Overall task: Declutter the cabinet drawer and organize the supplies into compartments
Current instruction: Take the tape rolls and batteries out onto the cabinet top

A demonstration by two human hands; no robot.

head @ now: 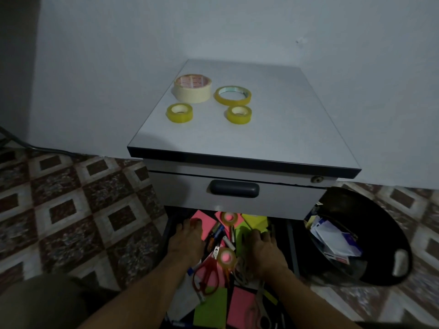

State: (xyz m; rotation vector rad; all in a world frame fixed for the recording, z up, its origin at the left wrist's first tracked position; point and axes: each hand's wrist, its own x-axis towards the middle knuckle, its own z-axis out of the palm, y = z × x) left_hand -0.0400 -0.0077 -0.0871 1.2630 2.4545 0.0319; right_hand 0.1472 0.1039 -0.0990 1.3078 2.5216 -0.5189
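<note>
Head view shows four tape rolls (192, 89) set out on the cabinet's worktop (273, 129), while the open drawer (293, 245) below remains a jumble of sticky notes (210, 305), scissors (206, 274) and pens (217, 230), with the left hand (187, 242) resting its fingers (193, 223) spread on a pink pad (204, 230) and the right hand (263, 248) on green notes, its grip unclear.

Drawer (167, 231), pulled open, contents jumbled: pink sticky notes (240, 302), green sticky notes (210, 307), red-handled scissors (206, 271), markers (215, 233), two clear tape rolls (226, 257). Cabinet top (261, 138), toward the far left corner: masking tape roll (192, 90), three yellowish tape rolls (179, 112), all lying flat.
</note>
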